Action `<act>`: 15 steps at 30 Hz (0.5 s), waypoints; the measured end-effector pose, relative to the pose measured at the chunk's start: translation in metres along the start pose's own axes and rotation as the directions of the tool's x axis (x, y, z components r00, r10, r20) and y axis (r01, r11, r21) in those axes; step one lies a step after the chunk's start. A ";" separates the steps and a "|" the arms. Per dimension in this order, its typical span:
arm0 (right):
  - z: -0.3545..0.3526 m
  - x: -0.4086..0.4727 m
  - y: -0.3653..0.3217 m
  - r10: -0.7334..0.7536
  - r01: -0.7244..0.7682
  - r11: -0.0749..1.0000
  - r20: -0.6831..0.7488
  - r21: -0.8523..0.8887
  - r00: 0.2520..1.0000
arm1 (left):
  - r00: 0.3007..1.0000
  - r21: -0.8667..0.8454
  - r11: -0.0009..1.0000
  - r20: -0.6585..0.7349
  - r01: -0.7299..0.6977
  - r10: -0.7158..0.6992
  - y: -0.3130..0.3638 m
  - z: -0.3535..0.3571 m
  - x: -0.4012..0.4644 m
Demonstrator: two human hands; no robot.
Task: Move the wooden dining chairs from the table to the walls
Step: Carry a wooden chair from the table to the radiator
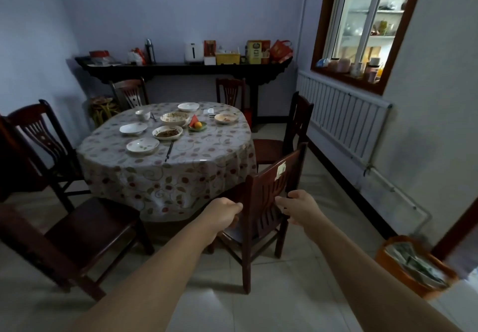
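Dark wooden chair [269,197] stands upright at the table's [165,155] near right edge, slatted back toward us, pale sticker on the top rail. Five more chairs ring the cloth-covered table, one [77,236] at near left angled outward.

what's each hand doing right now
Left hand: closed on the left post of the nearest chair.
Right hand: closed on the right post of the same chair's back.
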State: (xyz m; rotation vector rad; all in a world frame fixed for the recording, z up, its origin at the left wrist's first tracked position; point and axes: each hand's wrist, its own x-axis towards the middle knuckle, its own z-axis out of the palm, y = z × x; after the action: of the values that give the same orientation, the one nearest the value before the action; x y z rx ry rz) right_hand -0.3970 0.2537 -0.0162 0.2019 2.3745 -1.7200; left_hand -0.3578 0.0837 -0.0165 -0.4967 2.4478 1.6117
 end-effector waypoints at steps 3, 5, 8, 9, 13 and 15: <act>-0.005 0.047 -0.010 0.017 -0.017 1.000 0.004 -0.013 1.000 | 0.999 0.004 0.999 0.007 0.037 -0.037 0.016 0.005 0.047; -0.007 0.083 -0.015 0.031 -0.031 0.999 -0.001 -0.026 1.000 | 0.999 0.005 0.999 -0.014 0.050 -0.050 0.024 0.006 0.084; -0.005 0.135 -0.022 0.039 -0.039 0.998 -0.013 -0.042 0.999 | 0.997 0.016 0.997 -0.034 0.075 -0.074 0.031 0.005 0.140; -0.004 0.155 -0.023 0.049 -0.049 0.998 -0.016 -0.045 0.999 | 0.996 0.024 0.996 -0.027 0.081 -0.081 0.031 0.007 0.161; 0.003 0.229 -0.013 0.127 -0.128 0.991 -0.031 -0.034 0.991 | 0.996 0.053 0.995 0.028 0.083 -0.085 0.029 0.020 0.244; 0.005 0.261 -0.009 0.170 -0.171 0.985 -0.039 -0.036 0.985 | 0.992 0.099 0.991 0.079 0.087 -0.095 0.028 0.027 0.285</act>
State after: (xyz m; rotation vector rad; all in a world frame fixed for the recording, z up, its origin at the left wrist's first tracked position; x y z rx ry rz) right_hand -0.6515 0.2441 -0.0727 0.4202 2.3381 -1.6032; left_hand -0.6340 0.0667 -0.0937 -0.5077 2.3912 1.4437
